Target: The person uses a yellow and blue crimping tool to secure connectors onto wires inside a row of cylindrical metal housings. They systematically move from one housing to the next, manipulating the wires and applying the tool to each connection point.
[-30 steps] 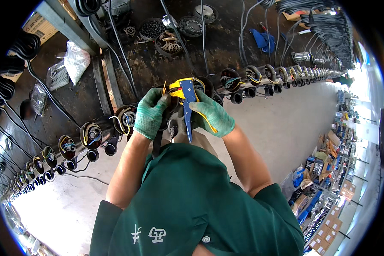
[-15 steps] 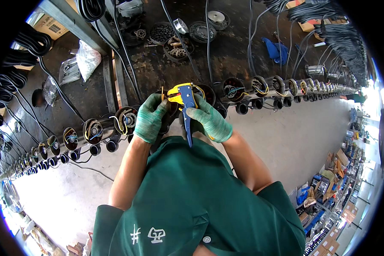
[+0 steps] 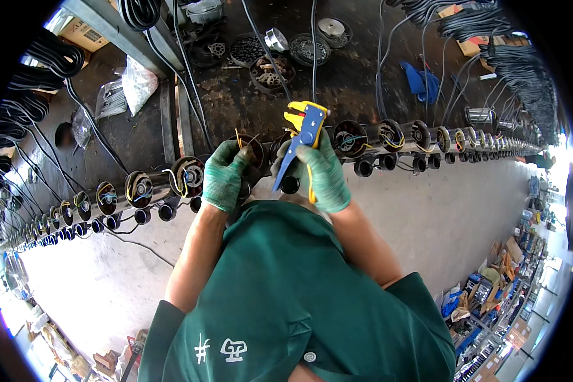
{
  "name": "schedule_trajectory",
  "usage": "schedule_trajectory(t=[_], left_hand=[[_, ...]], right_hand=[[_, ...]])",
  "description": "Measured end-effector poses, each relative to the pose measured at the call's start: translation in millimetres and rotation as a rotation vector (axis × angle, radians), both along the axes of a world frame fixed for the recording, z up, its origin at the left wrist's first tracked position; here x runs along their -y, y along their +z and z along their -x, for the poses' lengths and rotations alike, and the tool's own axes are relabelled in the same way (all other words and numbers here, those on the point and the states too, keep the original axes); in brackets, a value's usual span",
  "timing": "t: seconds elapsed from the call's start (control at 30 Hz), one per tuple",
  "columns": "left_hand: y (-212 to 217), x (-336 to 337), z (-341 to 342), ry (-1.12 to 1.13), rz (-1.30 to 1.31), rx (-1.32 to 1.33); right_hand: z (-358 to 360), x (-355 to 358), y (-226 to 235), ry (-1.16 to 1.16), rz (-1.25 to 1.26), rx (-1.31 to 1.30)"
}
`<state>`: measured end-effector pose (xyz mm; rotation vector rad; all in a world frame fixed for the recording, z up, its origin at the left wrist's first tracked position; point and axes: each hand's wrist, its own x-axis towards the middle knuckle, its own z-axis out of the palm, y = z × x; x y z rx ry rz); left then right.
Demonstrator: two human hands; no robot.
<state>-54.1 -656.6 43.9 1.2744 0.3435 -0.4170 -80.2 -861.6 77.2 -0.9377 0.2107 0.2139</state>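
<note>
My left hand (image 3: pixel 223 178), in a green knit glove, pinches a thin yellow-orange wire (image 3: pixel 239 139) whose end sticks up above the fingers. The wire is beside the open end of a round metal housing (image 3: pixel 255 153), partly hidden by that hand. My right hand (image 3: pixel 328 177), gloved alike, is closed around a blue and yellow wire stripper (image 3: pixel 308 135). Its yellow jaws point up and left, apart from the wire. The blue handle slants down to the left, and part of the yellow handle shows below the fingers.
A long row of cylindrical metal housings (image 3: pixel 149 188) with coloured wires lines the bench edge on both sides. Black cables (image 3: pixel 315 57) hang across the dark bench (image 3: pixel 337 83). Farther back are trays of small parts (image 3: pixel 248 49), a plastic bag (image 3: pixel 138 84) and a blue cloth (image 3: pixel 420 81).
The wire stripper has moved right, away from the wire at my left hand, and has tilted clockwise. My left hand stays in nearly the same place, still pinching the wire.
</note>
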Motion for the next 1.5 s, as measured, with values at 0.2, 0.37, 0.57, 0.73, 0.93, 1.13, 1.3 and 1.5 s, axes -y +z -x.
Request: schedule_trajectory(t=[0.2, 0.37, 0.57, 0.73, 0.93, 1.13, 1.3, 1.5], left_hand=[[-9, -2, -1, -0.018, 0.036, 0.051], [-6, -7, -1, -0.055, 0.007, 0.098], [0, -4, 5, -0.052, 0.116, 0.166], [-7, -7, 8, -0.068, 0.140, 0.178], [-7, -10, 7, -0.106, 0.102, 0.152], [-18, -10, 5, -0.132, 0.009, 0.278], [-10, -9, 8, -0.170, -0.059, 0.220], [-20, -8, 9, -0.167, -0.034, 0.287]], right_hand=[[1, 21, -10, 0.188, 0.156, 0.017], [-1, 20, 11, 0.406, -0.109, -0.179], [4, 12, 15, 0.453, -0.122, -0.213], [5, 15, 13, 0.457, -0.079, -0.192], [6, 20, 19, 0.472, -0.080, -0.240], [5, 26, 16, 0.486, -0.054, -0.255], [4, 29, 17, 0.497, -0.017, -0.283], [-2, 29, 10, 0.485, 0.184, -0.218]])
